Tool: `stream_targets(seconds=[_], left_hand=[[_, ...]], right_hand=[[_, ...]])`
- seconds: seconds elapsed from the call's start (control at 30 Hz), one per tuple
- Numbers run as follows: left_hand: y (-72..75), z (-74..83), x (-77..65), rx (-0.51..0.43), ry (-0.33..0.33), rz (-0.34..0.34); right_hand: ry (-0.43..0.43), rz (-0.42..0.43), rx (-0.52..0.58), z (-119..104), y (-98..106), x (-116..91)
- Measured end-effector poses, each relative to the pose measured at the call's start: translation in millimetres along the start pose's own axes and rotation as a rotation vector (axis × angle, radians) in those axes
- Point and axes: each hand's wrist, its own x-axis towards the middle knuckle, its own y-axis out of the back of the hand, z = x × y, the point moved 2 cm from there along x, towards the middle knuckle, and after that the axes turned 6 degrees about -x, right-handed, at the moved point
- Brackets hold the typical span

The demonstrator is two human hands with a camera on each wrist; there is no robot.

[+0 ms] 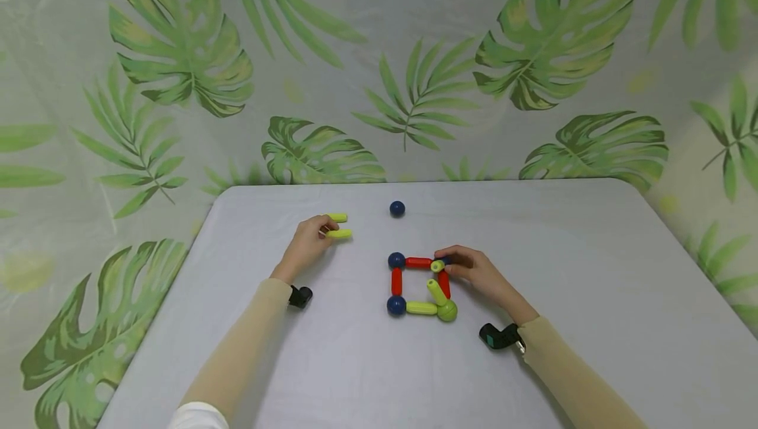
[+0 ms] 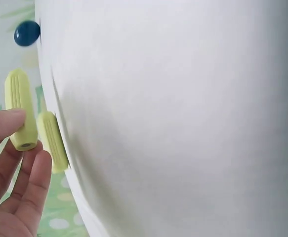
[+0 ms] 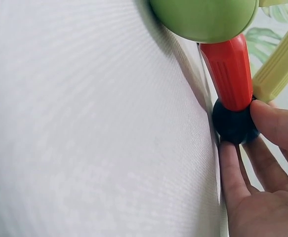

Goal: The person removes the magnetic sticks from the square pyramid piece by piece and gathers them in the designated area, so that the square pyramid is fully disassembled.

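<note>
My left hand (image 1: pixel 308 239) pinches a yellow-green rod (image 2: pixel 21 111) between thumb and fingers, above the white table. Just beyond it lies a second yellow-green rod (image 1: pixel 338 217). At the right, a square frame of rods and balls rests on the table. My right hand (image 1: pixel 476 274) grips the dark blue ball (image 3: pixel 232 121) at its far right corner, thumb and fingers around it. A yellow-green rod (image 3: pixel 279 64) sticks up from that ball. Another rod (image 1: pixel 437 292) rises from the green ball (image 1: pixel 447 310) at the near right corner. A red rod (image 3: pixel 228 74) joins these two balls.
Blue balls form the frame's far left corner (image 1: pixel 397 260) and near left corner (image 1: pixel 396 305). Red rods make its far side (image 1: pixel 418 262) and left side (image 1: pixel 397 281); a yellow-green rod (image 1: pixel 421 308) its near side. A loose blue ball (image 1: pixel 397 208) lies near the table's far edge.
</note>
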Motion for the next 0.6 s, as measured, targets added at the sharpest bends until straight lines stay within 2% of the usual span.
stream_targets(seconds=[0.1,0.2,0.43,0.6], left_hand=[[2.6,-7.2,10.5,0.034,0.05,-0.031],[3.8,-11.3,18.2,0.075,0.071,-0.043],[5.7,-14.7,26.7,0.177,0.102,0.004],[6.4,-15.4,28.6,0.195,0.103,0.029]], right_hand=[[0.002,0.0,-0.003,-0.7,-0.1,-0.4],[0.0,0.001,0.001,-0.9,-0.5,-0.7],[-0.003,-0.003,0.01,-0.7,-1.2,-1.4],[-0.011,0.0,0.008,-0.9,-0.5,-1.0]])
